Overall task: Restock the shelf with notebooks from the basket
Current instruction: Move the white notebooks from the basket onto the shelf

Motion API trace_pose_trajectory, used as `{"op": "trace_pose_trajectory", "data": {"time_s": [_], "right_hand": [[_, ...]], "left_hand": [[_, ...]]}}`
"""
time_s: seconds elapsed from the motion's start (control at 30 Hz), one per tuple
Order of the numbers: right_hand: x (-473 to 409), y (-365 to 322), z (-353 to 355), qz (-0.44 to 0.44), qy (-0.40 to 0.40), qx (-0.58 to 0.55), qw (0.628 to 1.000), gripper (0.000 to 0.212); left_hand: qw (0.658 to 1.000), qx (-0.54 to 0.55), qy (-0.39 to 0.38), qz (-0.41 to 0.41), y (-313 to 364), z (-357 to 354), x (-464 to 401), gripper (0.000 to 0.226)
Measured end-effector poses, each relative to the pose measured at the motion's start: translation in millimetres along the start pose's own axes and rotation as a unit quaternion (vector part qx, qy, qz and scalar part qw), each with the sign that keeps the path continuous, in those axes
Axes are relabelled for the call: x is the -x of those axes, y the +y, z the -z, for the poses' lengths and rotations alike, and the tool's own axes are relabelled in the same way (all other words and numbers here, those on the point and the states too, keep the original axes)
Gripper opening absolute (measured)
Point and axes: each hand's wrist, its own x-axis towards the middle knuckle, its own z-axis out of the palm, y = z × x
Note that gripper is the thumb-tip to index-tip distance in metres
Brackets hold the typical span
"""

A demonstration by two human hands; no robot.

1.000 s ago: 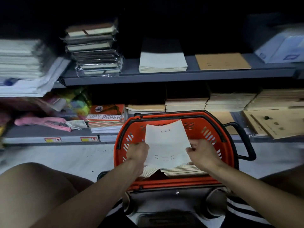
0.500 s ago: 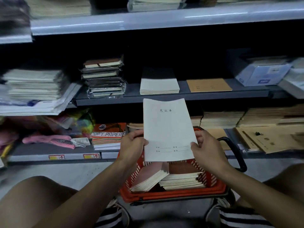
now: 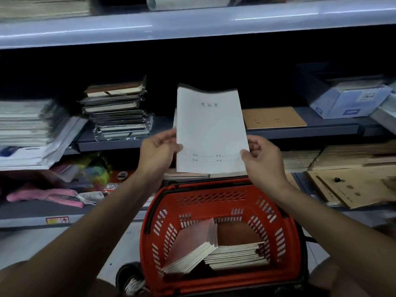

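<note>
1. The white notebook (image 3: 211, 129) is higher than half a second ago: then its lower edge hung just over the basket rim, now it is held up in front of the middle shelf (image 3: 334, 127), well above the basket (image 3: 214, 200).
2. The left hand (image 3: 157, 150) pinches the notebook's lower left edge, thumb on the cover and fingers behind, as before.
3. The right hand (image 3: 262, 156) grips the lower right corner, thumb on the front. Both hands have risen with the notebook.
4. The notebook's top edge now bows in a wave; earlier it was flat.
5. It now covers the white pile on the middle shelf that showed above it before; only a sliver of that pile shows at its left edge.
6. A brown notebook (image 3: 273, 117) lies flat on the same shelf, just right of the held one.
7. In the basket, a leaning stack (image 3: 192, 251) and a flat stack (image 3: 235, 255) of notebooks lie as they did earlier.
8. A pile of dark books (image 3: 116, 110) stands on the shelf to the left.
</note>
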Motion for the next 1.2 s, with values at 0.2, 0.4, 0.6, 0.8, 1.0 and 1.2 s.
{"op": "trace_pose_trajectory", "data": {"time_s": [0.2, 0.4, 0.6, 0.8, 1.0, 1.2], "right_hand": [[-80.4, -15.2, -28.6, 0.032, 0.044, -0.008, 0.998, 0.040], [-134.6, -16.3, -57.0, 0.050, 0.066, 0.010, 0.997, 0.031], [-149.7, -3.2, -68.5, 0.094, 0.048, 0.195, 0.975, 0.020], [-135.4, 4.0, -58.9, 0.133, -0.018, 0.285, 0.949, 0.049], [-129.2, 6.8, -53.4, 0.134, -0.051, 0.300, 0.943, 0.075], [-131.1, 7.3, -56.1, 0.119, -0.045, 0.272, 0.954, 0.072]], "left_hand": [[0.996, -0.044, 0.022, -0.077, 16.0, -6.6, -76.4, 0.045], [0.972, -0.156, 0.075, -0.161, -1.6, -9.0, -143.5, 0.025], [0.927, -0.314, 0.125, -0.162, -14.1, -14.4, -147.3, 0.023], [0.912, -0.379, 0.031, -0.153, -13.6, -7.9, -139.9, 0.071], [0.871, -0.450, -0.014, -0.195, -19.7, -4.4, -140.4, 0.104], [0.871, -0.447, 0.002, -0.202, -24.6, -2.6, -142.5, 0.103]]}}
